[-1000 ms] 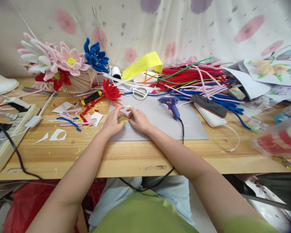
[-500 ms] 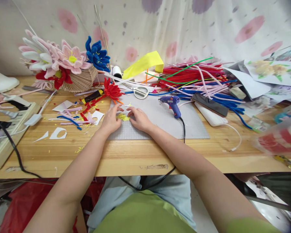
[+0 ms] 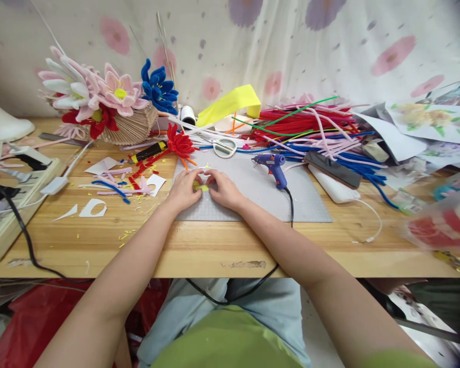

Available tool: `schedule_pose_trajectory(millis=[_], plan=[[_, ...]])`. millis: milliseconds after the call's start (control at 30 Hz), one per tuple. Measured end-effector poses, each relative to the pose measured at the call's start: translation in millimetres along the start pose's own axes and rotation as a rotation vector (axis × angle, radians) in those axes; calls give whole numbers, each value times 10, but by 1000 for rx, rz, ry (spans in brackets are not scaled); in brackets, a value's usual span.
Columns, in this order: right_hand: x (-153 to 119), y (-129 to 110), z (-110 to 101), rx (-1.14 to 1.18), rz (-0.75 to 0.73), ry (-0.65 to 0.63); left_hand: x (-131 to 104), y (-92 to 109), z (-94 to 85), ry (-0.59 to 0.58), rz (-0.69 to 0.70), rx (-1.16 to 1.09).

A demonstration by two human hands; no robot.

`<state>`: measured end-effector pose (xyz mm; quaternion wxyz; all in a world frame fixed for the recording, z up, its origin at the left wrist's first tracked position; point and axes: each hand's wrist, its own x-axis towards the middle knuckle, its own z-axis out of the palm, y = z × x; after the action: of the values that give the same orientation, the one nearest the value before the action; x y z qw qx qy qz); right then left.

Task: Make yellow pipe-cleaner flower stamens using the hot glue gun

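Observation:
Small yellow scraps [image 3: 203, 188] lie in a little heap on the grey cutting mat [image 3: 249, 199], partly hidden by my fingers. My left hand [image 3: 186, 191] curves around the heap from the left, its thumb and fingers apart. From the right, my right hand [image 3: 224, 190] cups the same heap with bent fingers, and the fingertips of both hands almost meet behind it. Neither hand visibly grips anything. Just beyond my left hand lies a red fuzzy flower [image 3: 180, 144] with orange stem ends. A few more yellow bits [image 3: 207, 166] sit behind my fingertips.
A blue glue gun [image 3: 274, 168] lies right on the mat, its black cord running off the front edge. Scissors [image 3: 225, 147] rest behind. Pipe cleaners [image 3: 306, 125] are piled at the back, a phone [image 3: 331, 167] at right. A flower basket [image 3: 128, 128] and power strip [image 3: 26, 204] stand left.
My hands have drawn closer together around the yellow scraps, which now take up a smaller patch and are more covered. The view has shifted slightly.

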<state>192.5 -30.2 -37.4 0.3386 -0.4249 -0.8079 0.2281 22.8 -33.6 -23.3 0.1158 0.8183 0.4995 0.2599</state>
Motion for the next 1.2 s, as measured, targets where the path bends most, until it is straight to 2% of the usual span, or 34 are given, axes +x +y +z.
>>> schedule_pose_trajectory(millis=[333,433,600,800,900,1033,1100,1200], plan=[[27,-59,46,-41,43,9,8,-12,48,19,-12,-45],[38,-56,49,111,94,50,-4,-8,26,73,-8,-89],[92,38,52,492,211,132,13,15,54,170,-97,-327],[121,84,25,716,248,111,60,8,157,217,-303,-681],[113,67,21,727,268,113,64,16,152,246,-379,-792],[100,69,1,681,285,118,63,48,108,278,-438,-822],[112,94,-63,603,300,165,69,60,85,294,-475,-848],[208,146,-266,385,329,263,84,59,55,324,-527,-879]])
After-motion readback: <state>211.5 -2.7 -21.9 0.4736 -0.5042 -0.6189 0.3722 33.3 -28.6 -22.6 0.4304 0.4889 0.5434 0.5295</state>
